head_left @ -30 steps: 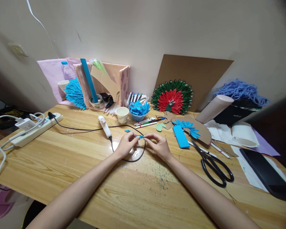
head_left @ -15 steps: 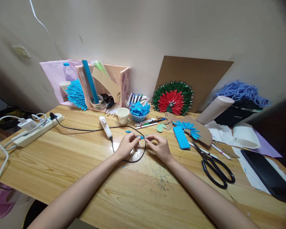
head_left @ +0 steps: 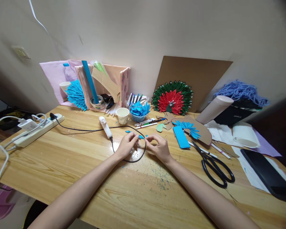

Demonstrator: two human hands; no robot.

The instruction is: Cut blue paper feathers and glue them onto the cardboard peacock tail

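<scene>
Between my two hands, over the middle of the wooden table, is a small blue paper piece [head_left: 141, 137]. My left hand [head_left: 128, 144] is closed, with thumb and forefinger pinched on its left end. The fingertips of my right hand [head_left: 158, 147] pinch its right end. Another small blue piece [head_left: 128, 131] lies just beyond my left hand. A white glue gun [head_left: 105, 127] rests to the left, its black cable looping around beneath my hands. Behind them stand a paper cup [head_left: 123, 115] and a bowl of blue paper pieces [head_left: 139, 111].
Black scissors [head_left: 214, 165], a folded blue strip [head_left: 181, 137] and a cardboard arc with blue petals [head_left: 202, 128] lie to the right. A phone [head_left: 268, 173] is at the far right. A power strip [head_left: 38, 130] sits at the left.
My left fingertips have drawn back slightly to the left, so more of the small blue piece shows between my hands. The objects around have not moved.
</scene>
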